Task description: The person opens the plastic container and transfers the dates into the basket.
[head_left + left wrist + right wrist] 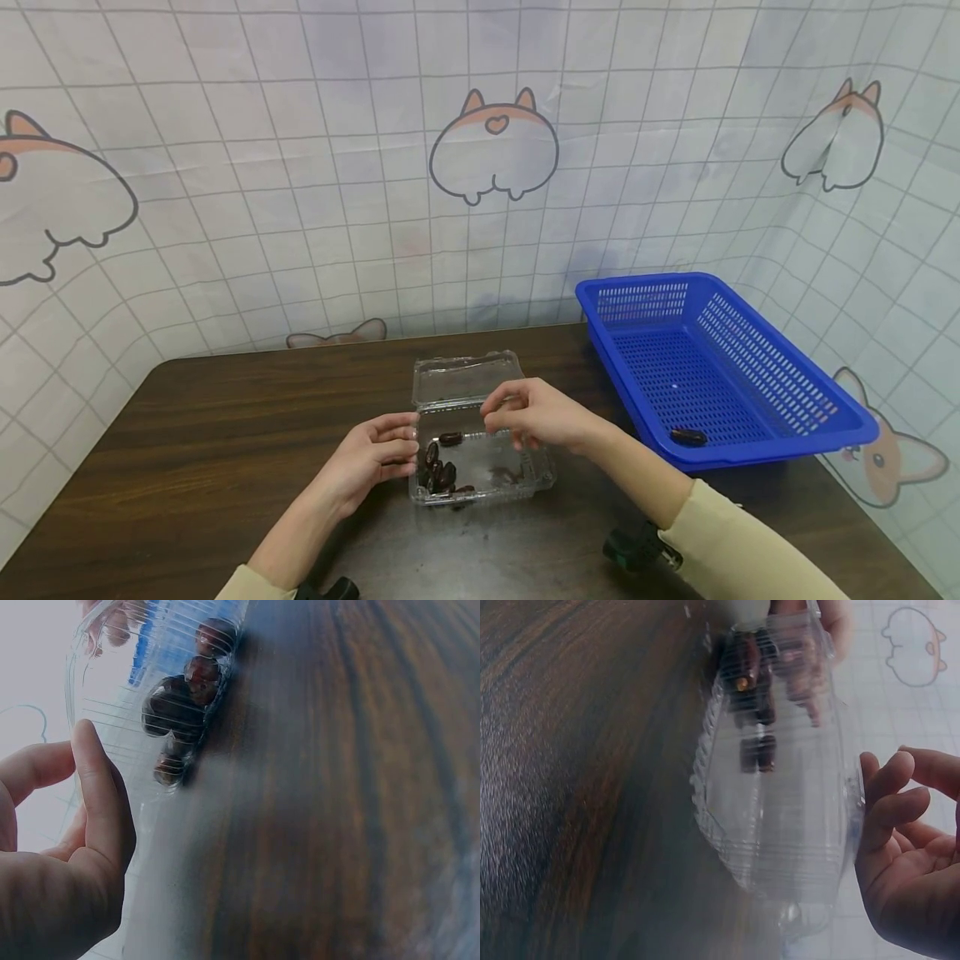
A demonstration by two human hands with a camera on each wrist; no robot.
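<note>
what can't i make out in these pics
Exact count of the dark pieces: head view, they overlap inside the clear container.
Rest of the black device by the left sleeve: head view, cut off by the bottom edge.
Texture of the lone piece in the blue basket: head view, too small.

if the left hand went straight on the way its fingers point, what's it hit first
Probably the clear plastic box, right by the left hand; whether they touch is unclear.

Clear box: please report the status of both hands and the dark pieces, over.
Left hand at left side of clear box; right hand above it, apparently empty. Dark pieces inside; one piece in blue basket. Lid open, not blocking.
</note>
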